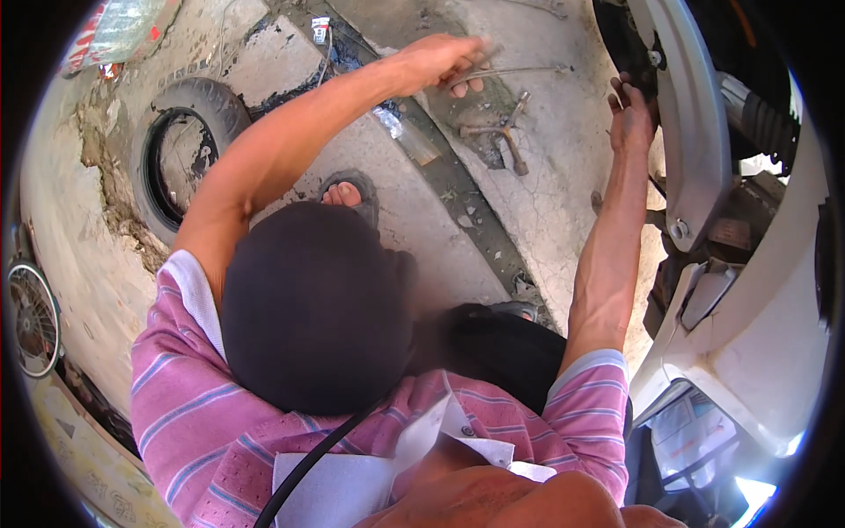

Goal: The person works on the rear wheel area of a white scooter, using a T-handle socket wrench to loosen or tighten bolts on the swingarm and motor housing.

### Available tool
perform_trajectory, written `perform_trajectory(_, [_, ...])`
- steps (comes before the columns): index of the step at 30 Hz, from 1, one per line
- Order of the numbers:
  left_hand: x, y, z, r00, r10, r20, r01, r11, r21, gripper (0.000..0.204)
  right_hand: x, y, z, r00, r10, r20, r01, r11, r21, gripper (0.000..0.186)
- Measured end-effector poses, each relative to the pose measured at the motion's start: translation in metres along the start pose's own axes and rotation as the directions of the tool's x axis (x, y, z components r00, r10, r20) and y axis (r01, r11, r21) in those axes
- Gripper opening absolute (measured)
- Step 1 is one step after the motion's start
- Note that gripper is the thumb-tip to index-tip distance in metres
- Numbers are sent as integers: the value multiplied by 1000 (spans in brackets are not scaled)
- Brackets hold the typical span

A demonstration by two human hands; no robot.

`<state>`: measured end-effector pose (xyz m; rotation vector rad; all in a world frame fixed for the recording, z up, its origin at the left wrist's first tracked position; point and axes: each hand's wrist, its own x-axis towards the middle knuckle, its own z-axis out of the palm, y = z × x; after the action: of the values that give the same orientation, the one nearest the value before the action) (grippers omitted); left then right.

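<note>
My left hand [456, 69] is stretched out over the ground and closed around one end of a thin metal rod [537, 69]; its fingers are slightly blurred. The rod's free end points right, toward the motorcycle. My right hand [630, 119] is raised beside the dark wheel [620, 40], its fingers apart and their tips at or near the wheel's lower edge; I cannot tell if they press on it. Next to that hand runs a grey metal arm [695, 114] with a bolt at its lower end. Between my hands a three-armed socket wrench [506, 136] lies on the concrete.
The motorcycle's white body panel [748, 352] fills the right side. A loose black tyre [233, 114] lies at the left, with a spoked wheel [33, 321] farther left. A strip of dark gutter [458, 194] crosses the ground. My sandalled foot [348, 194] stands near it.
</note>
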<state>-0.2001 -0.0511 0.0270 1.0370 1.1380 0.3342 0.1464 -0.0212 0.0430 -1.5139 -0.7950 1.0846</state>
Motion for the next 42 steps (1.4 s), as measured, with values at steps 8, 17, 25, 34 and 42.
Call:
perform_trajectory(8, [-14,-41,12,989,52,137,-2,941,-339,41,-1,-2,9,999,29,25,-30,999,40,30])
perform_trajectory(17, [-31,-27,35,969,184,165,-31,754,-656,25,5,1,-5,996,37,83,-38,999,11,43])
perform_trajectory(25, [-31,-7,47,956,216,196,-38,758,-651,31,2,-2,-6,998,44,50,-45,999,25,36])
perform_trajectory(34, [-35,8,51,942,255,216,-46,740,-671,29,10,9,-11,999,45,1,-45,996,81,34])
perform_trajectory(42, [-27,7,53,933,234,274,65,637,-768,35,13,11,-10,999,54,6,-55,996,71,32])
